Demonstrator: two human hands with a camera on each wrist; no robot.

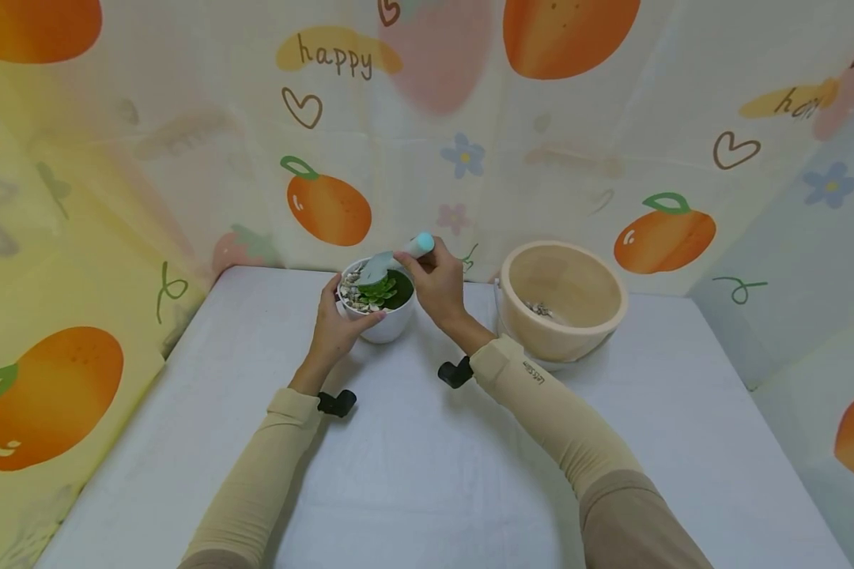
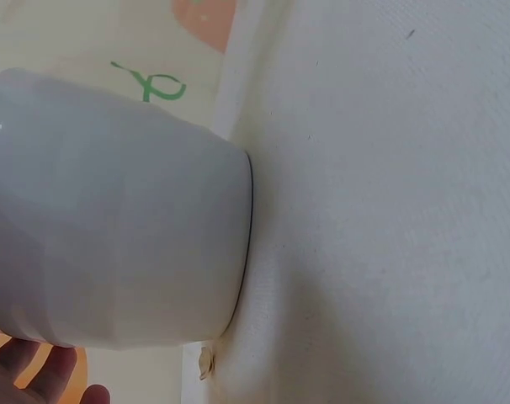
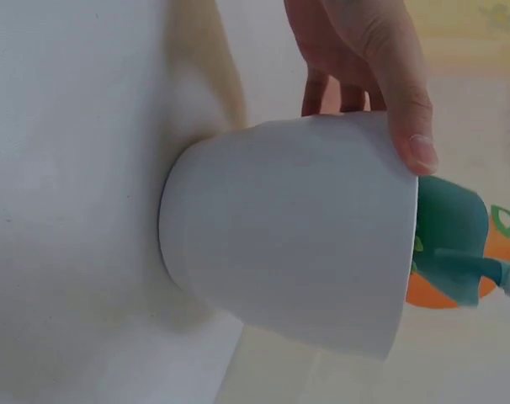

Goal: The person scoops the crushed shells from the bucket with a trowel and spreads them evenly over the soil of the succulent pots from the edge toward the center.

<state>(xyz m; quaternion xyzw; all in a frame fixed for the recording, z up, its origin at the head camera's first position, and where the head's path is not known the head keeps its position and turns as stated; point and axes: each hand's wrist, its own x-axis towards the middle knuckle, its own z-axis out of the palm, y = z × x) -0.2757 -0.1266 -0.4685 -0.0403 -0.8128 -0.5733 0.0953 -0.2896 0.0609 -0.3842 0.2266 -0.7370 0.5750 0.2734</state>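
Observation:
A small white flower pot (image 1: 387, 328) stands upright on the table. In it are a green succulent (image 1: 379, 294), dark soil at the right, and pale pebbles (image 1: 352, 294) at the left. My left hand (image 1: 334, 330) holds the pot from the left, its thumb at the near rim in the right wrist view. My right hand (image 1: 439, 291) grips the light-blue handle of a small trowel (image 1: 418, 246). The trowel's teal blade (image 3: 453, 231) tilts down over the pot's mouth, above the pebbles and beside the succulent.
Right of the pot is a beige bucket (image 1: 558, 336) with a few pebbles (image 1: 538, 308) at its bottom. A small pale piece (image 2: 206, 362) lies by the pot's base. A fruit-printed curtain (image 1: 413, 182) hangs behind the white-covered table (image 1: 413, 490).

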